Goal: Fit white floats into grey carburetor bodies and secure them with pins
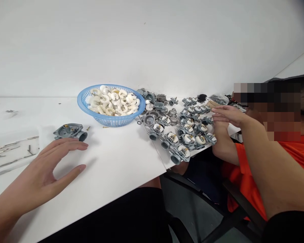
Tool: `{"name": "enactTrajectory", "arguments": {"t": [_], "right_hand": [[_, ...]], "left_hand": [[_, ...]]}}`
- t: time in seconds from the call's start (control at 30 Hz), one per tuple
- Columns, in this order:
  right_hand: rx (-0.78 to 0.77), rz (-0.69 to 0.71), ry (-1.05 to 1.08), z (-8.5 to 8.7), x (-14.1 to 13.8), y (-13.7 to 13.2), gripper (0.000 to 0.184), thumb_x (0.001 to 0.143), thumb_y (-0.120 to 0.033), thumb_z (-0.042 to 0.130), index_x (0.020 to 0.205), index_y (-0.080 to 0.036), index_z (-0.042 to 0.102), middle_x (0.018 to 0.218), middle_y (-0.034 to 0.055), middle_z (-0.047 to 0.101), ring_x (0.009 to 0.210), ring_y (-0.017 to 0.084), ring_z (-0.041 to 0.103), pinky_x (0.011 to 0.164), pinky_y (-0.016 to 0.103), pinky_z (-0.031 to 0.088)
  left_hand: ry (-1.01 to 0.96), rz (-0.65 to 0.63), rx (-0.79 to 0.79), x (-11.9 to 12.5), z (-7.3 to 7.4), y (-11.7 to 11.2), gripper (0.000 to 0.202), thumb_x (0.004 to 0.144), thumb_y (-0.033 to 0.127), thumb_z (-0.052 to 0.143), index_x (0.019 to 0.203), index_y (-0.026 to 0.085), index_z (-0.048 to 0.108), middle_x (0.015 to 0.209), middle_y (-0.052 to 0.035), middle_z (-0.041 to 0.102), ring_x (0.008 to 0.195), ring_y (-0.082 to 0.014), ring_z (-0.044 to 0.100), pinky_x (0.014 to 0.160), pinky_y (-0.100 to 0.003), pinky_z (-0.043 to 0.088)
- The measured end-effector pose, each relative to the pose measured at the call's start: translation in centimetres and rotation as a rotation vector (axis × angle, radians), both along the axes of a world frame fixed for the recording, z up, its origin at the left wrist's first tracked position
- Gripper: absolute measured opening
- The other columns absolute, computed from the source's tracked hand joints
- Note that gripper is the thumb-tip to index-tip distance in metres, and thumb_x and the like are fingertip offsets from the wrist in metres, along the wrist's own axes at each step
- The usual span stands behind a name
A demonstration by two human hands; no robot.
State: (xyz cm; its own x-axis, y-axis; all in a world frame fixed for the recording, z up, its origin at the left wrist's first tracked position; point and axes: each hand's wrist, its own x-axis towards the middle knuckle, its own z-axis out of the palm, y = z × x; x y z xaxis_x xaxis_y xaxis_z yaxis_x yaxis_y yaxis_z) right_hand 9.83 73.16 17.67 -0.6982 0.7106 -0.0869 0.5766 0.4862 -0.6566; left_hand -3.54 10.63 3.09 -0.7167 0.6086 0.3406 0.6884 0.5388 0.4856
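Observation:
My left hand point(50, 165) hovers over the white table with its thumb and fingers spread, holding nothing. Just beyond its fingertips lies a carburetor body point(68, 131) with its open side up. A small brass screw point(88, 128) is beside that body, and another brass piece point(105, 127) lies further right. My right hand point(229, 114) is stretched out flat at the right end of the carburetors with white floats point(188, 139), its fingers extended. Nothing shows in it. Whether it touches any part there I cannot tell.
A blue basket point(111, 120) full of white floats point(114, 101) stands near the wall. Grey float bowls point(149, 119) are piled right of it. At far left a clear tray point(15, 153) holds thin metal tools. A co-worker in an orange shirt point(245, 189) sits close on the right.

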Motion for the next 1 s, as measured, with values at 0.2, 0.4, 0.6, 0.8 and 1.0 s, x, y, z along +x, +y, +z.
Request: {"name": "enactTrajectory", "arguments": {"t": [0.2,0.4,0.6,0.8,1.0], "right_hand": [[0.272,0.081,-0.174,3.1,3.3,-5.4,0.049,0.091,-0.045,0.068,0.128,-0.014,0.058,0.124,0.0189,0.064,0.099,0.020,0.063,0.078,0.032,0.049],[0.352,0.409,-0.302,2.0,7.2,-15.7,0.048,0.089,-0.064,0.062,0.118,-0.025,0.062,0.110,0.0071,0.068,0.095,0.021,0.065,0.080,0.032,0.050],[0.241,0.910,-0.359,-2.3,8.7,-28.6,0.035,0.089,-0.053,0.066,0.108,-0.023,0.064,0.086,0.0013,0.066,0.071,0.015,0.057,0.061,0.026,0.038],[0.171,1.178,-0.174,-7.1,6.1,-36.5,0.036,0.090,-0.057,0.066,0.100,-0.023,0.063,0.078,-0.0033,0.063,0.066,0.011,0.053,0.062,0.024,0.031],[0.211,1.256,0.027,-12.2,1.0,-43.3,0.029,0.090,-0.054,0.065,0.090,-0.025,0.059,0.076,-0.0071,0.062,0.070,0.011,0.055,0.063,0.023,0.030]], "left_hand": [[0.057,0.075,0.044,0.6,1.1,0.3,0.040,0.088,0.056,0.060,0.120,0.033,0.059,0.129,-0.0036,0.062,0.129,-0.0283,0.049,0.060,-0.025,0.057],[0.024,0.120,0.061,1.0,1.6,0.8,0.041,0.089,0.056,0.057,0.121,0.030,0.059,0.135,-0.0051,0.061,0.136,-0.0299,0.042,0.059,-0.027,0.055],[0.180,0.141,0.119,0.0,1.1,0.7,0.035,0.091,0.048,0.055,0.116,0.023,0.059,0.132,-0.0096,0.063,0.136,-0.0313,0.044,0.114,-0.054,0.034],[0.098,0.320,0.204,0.4,1.6,0.7,0.041,0.088,0.045,0.055,0.121,0.021,0.054,0.136,-0.0130,0.060,0.142,-0.0334,0.034,0.119,-0.055,0.029],[0.175,0.415,0.156,-0.2,2.5,-1.7,0.043,0.089,0.045,0.054,0.121,0.017,0.054,0.128,-0.0164,0.061,0.141,-0.0372,0.037,0.118,-0.059,0.027]]}}
